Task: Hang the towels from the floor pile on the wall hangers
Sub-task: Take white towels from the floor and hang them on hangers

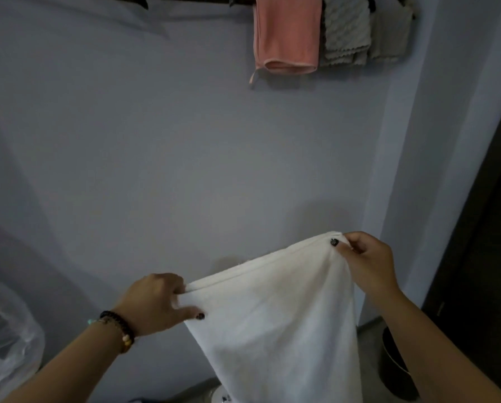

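1. White soft terry towel (272, 330) is the largest thing in the view; it hangs in the air in front of the pale blue-grey wall (156, 141), low in the picture, and its top hem runs tilted, the right end higher than the left end.
2. Both arms come in from the bottom of the view, one on each side of this towel, and the lower part of the cloth goes out of the frame.
3. At the top of the wall, a dark metal hanger rail (191, 0) carries three cloths side by side: a pink smooth towel (287, 33), a grey towel with a bumpy texture (346, 30) just beside it, and a plain grey-beige towel (390, 36) at the far right.
4. A clear crumpled plastic bag (8, 344) is at the left lower edge, well apart from the white towel.
5. A dark door frame (481, 257) stands at the right edge, and a dark round object near the floor below it is too dim to identify.
6. The left hand (153, 303) grips the left top corner, with the fingers (175, 285) curled over the hem and the thumb pressing on the front of the cloth.
7. The right hand (365, 260) pinches the right top corner between the thumb and the curled fingers.
8. A bracelet of dark and light beads (118, 330) is around the left wrist.
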Demonstrator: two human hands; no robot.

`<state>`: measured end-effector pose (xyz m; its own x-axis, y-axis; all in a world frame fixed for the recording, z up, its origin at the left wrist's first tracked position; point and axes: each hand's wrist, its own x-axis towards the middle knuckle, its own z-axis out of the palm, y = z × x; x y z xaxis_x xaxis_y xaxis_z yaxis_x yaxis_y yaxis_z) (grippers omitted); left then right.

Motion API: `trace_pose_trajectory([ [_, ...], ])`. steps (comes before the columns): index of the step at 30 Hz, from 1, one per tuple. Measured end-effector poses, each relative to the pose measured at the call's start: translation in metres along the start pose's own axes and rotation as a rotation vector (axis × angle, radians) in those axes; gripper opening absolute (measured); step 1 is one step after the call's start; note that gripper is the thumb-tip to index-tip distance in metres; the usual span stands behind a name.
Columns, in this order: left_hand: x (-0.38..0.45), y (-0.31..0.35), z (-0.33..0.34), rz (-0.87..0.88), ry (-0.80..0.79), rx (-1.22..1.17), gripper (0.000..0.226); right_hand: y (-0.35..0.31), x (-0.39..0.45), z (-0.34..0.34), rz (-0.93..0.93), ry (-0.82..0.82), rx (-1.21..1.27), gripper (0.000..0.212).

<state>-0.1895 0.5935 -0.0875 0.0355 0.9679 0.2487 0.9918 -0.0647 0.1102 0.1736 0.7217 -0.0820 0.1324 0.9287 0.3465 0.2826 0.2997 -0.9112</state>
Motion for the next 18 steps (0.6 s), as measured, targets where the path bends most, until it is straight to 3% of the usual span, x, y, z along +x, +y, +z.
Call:
trace_pose_trajectory([
  [3,0.009,0.015,0.007,-0.115,0.173,-0.296,0.047,-0.013,0.017,-0.011,-0.047,-0.004,0.015,0.008],
  [10,0.059,0.071,-0.001,-0.248,0.451,-0.655,0.016,-0.021,0.067,-0.039,-0.022,0.059,0.048,0.009],
  [14,0.087,0.093,-0.012,-0.425,0.552,-1.036,0.016,-0.025,0.082,-0.043,0.031,0.069,0.28,0.017],
  [18,0.102,0.105,-0.026,-0.422,0.65,-1.06,0.031,-0.029,0.093,-0.042,0.015,0.07,0.387,0.016],
])
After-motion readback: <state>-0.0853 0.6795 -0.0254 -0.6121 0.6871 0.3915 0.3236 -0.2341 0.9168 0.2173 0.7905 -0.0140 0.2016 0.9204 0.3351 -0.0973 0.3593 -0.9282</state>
